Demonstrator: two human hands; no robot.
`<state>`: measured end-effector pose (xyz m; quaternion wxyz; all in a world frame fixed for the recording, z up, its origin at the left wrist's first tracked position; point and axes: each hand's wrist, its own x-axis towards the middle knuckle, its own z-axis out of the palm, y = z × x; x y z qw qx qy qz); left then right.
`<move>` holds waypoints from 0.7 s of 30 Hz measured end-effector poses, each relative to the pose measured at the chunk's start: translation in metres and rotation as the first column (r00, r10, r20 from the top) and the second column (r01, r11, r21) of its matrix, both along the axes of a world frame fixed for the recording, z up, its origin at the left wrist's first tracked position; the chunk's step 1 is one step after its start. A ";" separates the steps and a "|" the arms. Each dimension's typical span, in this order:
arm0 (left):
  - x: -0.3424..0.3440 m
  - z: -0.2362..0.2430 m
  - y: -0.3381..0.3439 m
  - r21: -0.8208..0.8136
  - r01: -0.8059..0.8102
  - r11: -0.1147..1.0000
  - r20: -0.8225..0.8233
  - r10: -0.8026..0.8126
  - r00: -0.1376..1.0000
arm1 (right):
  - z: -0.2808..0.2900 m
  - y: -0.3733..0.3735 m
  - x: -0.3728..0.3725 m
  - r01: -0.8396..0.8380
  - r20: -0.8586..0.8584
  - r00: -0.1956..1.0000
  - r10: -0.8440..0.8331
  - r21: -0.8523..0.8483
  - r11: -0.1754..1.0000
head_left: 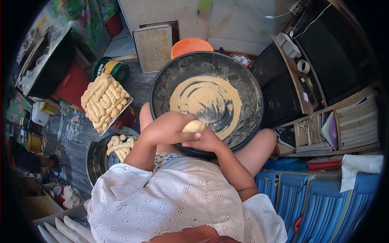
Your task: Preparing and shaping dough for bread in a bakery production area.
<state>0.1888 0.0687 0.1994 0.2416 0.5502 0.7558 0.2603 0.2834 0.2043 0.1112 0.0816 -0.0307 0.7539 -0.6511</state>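
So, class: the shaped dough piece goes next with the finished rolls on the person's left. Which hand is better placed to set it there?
Probably the left hand: it wraps the dough piece from above, and the rolls on the tray and in the dark bowl lie on its side. The right hand would have to cross over.

Dough rolls lie on a tray left of the pan.

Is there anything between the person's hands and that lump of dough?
Nothing visible. The left hand and right hand both press directly on the dough lump, held over the near rim of the black pan.
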 end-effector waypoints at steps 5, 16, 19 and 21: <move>0.022 -0.017 0.028 0.573 -0.170 0.802 0.216 0.052 0.975 | -0.015 -0.014 0.002 0.102 -0.278 0.960 0.001 0.356 0.929; -0.038 0.052 -0.032 0.866 -0.498 0.048 0.454 -0.494 0.742 | -0.087 0.015 -0.016 0.086 -0.061 0.996 -0.071 0.296 0.951; -0.040 0.023 -0.028 0.679 -0.524 0.514 0.675 -0.159 0.720 | -0.086 0.019 -0.019 0.119 0.000 0.993 -0.122 0.222 0.968; -0.034 -0.006 -0.018 0.438 -0.134 0.889 0.374 -0.044 0.926 | -0.070 0.021 -0.019 0.323 0.171 0.944 -0.282 -0.312 0.893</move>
